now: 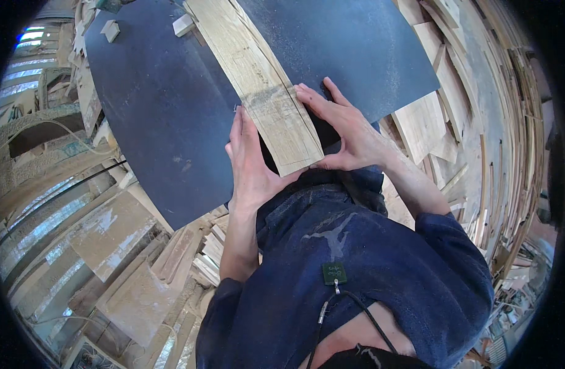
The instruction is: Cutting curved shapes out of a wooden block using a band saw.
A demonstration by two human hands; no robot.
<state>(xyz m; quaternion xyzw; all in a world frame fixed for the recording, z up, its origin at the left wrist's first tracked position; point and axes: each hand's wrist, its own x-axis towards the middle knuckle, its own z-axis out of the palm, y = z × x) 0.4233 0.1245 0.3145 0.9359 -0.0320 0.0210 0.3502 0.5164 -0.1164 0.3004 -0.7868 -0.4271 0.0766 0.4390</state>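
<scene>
Both hands, left hand (250, 161) and right hand (346, 130), lie open and flat, bracing the wooden plank (261, 83) on the dark bench (159, 117); it runs toward 11 o'clock. Even side pressure should keep it straight.

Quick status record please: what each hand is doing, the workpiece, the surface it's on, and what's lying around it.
Left hand: flat against the left edge of the wooden board, fingers pointing away from the body
Right hand: pressed on the board's right edge, fingers spread
Wooden board: long pale plank, lying flat, near end between the hands; faint pencil lines near that end
Surface: dark table, dusted with sawdust
On the table: two small wood blocks at the far side
Surroundings: stacked wood offcuts on the right, more planks lower left
</scene>
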